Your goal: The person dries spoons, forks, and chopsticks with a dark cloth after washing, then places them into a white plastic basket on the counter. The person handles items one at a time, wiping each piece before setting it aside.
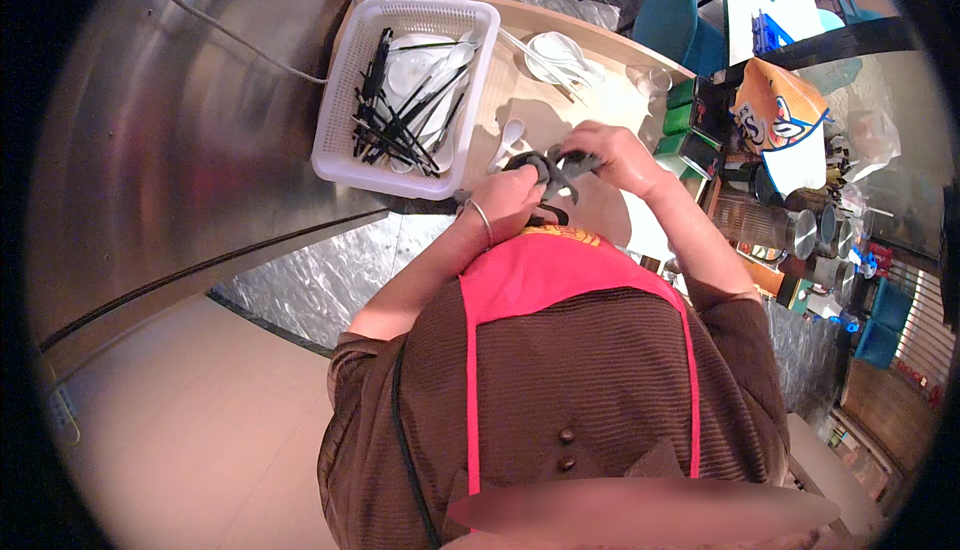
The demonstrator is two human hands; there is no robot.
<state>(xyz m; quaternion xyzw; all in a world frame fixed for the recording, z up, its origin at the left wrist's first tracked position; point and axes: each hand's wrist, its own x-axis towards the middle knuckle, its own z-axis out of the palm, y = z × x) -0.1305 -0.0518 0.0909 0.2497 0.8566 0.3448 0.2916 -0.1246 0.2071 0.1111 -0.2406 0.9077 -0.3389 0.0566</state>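
Observation:
A dark grey cloth point(560, 186) is bunched between my two hands over the wooden tabletop, in front of the red apron. My left hand point(506, 200) is closed on its left part, and my right hand point(612, 158) pinches its right end. Part of the cloth is hidden behind my fingers. A white spoon point(511, 134) lies on the table just beyond my left hand. Further left stands a white plastic basket point(482, 60) holding black chopsticks point(398, 135), several white spoons and white dishes.
Beyond my hands, a white bowl point(552, 48) has white utensils lying across it. A clear glass point(659, 80) stands near green-and-black boxes point(688, 135) on the right. Further right are an orange bag point(782, 108) and clear containers point(775, 228). A metal panel point(190, 130) rises at left.

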